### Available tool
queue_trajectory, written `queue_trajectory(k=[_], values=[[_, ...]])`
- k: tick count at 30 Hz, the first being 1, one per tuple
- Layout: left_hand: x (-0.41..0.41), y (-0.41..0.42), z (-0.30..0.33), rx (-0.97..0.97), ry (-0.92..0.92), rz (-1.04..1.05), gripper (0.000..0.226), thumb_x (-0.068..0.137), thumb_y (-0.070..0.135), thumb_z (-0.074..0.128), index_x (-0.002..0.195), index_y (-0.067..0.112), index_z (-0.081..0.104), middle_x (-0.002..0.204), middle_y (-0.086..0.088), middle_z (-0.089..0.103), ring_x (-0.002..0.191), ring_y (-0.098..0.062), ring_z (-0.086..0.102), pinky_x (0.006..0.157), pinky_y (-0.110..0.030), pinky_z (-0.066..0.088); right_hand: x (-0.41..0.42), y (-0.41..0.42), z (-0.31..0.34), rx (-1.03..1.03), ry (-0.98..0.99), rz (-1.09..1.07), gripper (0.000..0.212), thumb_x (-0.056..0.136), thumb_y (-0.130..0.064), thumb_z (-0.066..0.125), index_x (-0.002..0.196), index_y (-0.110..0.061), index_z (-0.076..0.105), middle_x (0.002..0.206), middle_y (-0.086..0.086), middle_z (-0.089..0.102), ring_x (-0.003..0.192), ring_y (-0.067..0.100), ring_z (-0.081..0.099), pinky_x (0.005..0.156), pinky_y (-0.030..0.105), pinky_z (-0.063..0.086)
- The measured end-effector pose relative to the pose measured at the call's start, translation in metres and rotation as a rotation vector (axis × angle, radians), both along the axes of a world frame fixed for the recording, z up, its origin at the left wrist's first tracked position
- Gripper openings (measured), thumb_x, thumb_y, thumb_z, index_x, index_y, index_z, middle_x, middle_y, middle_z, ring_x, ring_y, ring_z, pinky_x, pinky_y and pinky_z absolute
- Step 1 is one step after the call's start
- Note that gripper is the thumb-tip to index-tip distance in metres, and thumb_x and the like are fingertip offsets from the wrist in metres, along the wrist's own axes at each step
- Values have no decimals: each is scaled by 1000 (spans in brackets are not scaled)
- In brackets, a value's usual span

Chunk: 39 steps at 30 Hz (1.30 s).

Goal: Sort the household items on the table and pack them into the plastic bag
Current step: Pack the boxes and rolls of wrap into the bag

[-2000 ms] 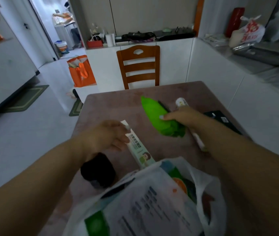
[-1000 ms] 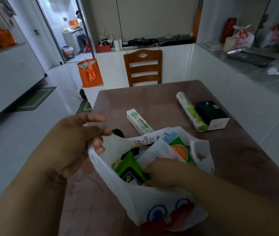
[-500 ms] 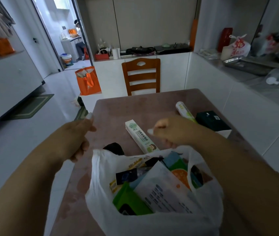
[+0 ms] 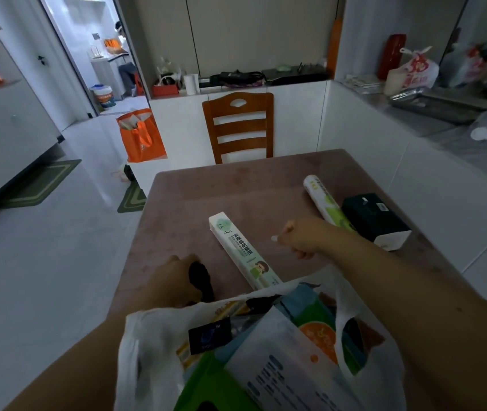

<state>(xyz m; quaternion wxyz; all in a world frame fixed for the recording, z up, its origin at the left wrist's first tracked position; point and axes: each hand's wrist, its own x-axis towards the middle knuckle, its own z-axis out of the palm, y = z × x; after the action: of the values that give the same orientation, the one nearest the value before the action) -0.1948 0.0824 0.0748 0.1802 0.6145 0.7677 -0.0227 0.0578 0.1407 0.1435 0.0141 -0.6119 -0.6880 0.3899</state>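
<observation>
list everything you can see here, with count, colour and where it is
plastic bag: 1, white, near table edge, packed with packets
long box: 1, white and green, table centre, beside the bag
roll: 1, white and green, right part of the table
dark box: 1, black with a white end, right of the roll
black object: 1, left of the long box, under the left hand
table: 1, dull pink
chair: 1, brown wood, far side of the table
tote bag: 1, orange, on the floor
left hand: fingers curled round the black object
right hand: fingers curled, apparently holding nothing, above the table between the long box and the roll
</observation>
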Motion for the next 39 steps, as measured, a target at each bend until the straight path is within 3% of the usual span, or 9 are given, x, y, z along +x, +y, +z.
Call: queue_trajectory(k=[6,9,13,17,22,26,32,36,39], values=[[53,55,69,37,-606,-75,55,63,21,83,108,28,53,107,-4,59,94,-22,60,69,-36,61,19,18,-19,49,73,-116,50,93,-40,52,125,-1,53,105,19,69,94,31,68,88,40,54],[97,82,94,-27,-631,-105,59,64,26,82,113,29,51,107,-2,57,94,-25,60,70,-40,61,34,33,-29,188,123,-240,41,93,-32,52,118,-1,60,107,19,67,88,29,62,77,32,48],[151,111,82,-41,-659,29,66,66,32,81,121,24,46,114,-10,53,103,-33,57,87,-50,55,75,55,-46,282,22,-407,55,89,-37,56,131,-3,52,131,18,56,113,35,56,88,34,46],[195,121,44,-108,-804,273,71,73,33,78,128,16,37,113,-15,47,83,-33,56,65,-48,59,118,75,-64,371,-165,-458,51,84,-36,59,123,-3,53,129,20,53,114,36,51,88,38,48],[218,133,-1,-126,-896,411,77,75,37,76,134,4,40,123,-21,54,92,-37,59,62,-45,58,149,97,-90,351,-381,-481,87,78,-49,63,146,-12,25,146,20,33,132,37,32,109,45,29],[213,139,-13,-128,-893,393,74,71,40,78,126,4,47,108,-17,59,78,-31,62,47,-34,52,164,114,-101,131,-347,-557,115,68,-65,65,152,-20,0,151,21,27,137,39,28,111,47,30],[185,127,21,-93,-955,402,66,67,38,81,118,10,47,106,-19,60,85,-38,65,60,-54,60,152,100,-78,342,-411,-581,102,60,-54,71,146,-22,24,140,21,40,126,38,37,101,44,34],[163,98,81,-21,-1025,358,45,71,35,79,103,18,51,99,-15,61,79,-32,66,48,-41,59,124,68,-26,589,-137,-614,75,64,-45,71,132,-29,42,123,15,53,112,34,49,92,38,40],[144,59,132,-24,-1051,245,34,75,33,75,100,19,57,97,-14,66,79,-29,68,49,-34,58,104,29,21,543,485,-643,46,62,-41,78,96,-38,47,84,-14,55,73,6,55,62,22,44]])
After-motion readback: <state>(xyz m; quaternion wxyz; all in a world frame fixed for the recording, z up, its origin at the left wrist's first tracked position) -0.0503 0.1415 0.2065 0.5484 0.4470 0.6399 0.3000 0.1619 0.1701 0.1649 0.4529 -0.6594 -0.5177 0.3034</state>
